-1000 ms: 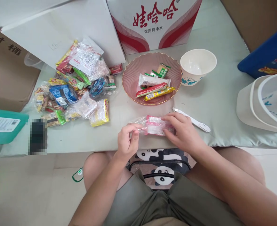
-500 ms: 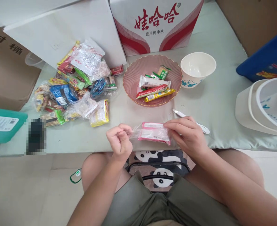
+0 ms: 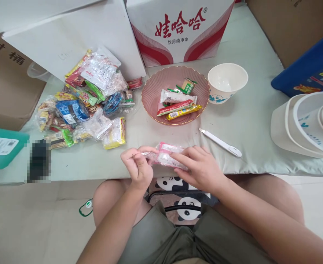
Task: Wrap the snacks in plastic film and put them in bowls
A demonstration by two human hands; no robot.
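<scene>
A pink-and-white snack pack (image 3: 165,154) in clear plastic wrap lies at the table's front edge, between my hands. My left hand (image 3: 138,165) is closed, pinching the loose end of the wrap. My right hand (image 3: 198,167) grips the pack's right side, its fingers reaching over the top and covering that end. Just beyond the pack stands a pink ribbed bowl (image 3: 150,104) with a gold rim, holding several wrapped snacks (image 3: 179,102). To the right of the pack lies a white utility knife (image 3: 220,142), touched by neither hand.
A pile of packaged snacks (image 3: 87,99) covers the left of the table. Beside the bowl is a white paper cup (image 3: 227,82). Stacked white containers (image 3: 285,126) and a blue package (image 3: 307,69) stand at right. Cardboard boxes (image 3: 180,33) line the back.
My right hand has moved left and farther over the pack, covering more of it. The pack sits slightly farther left, closer to my left hand, which still pinches the wrap.
</scene>
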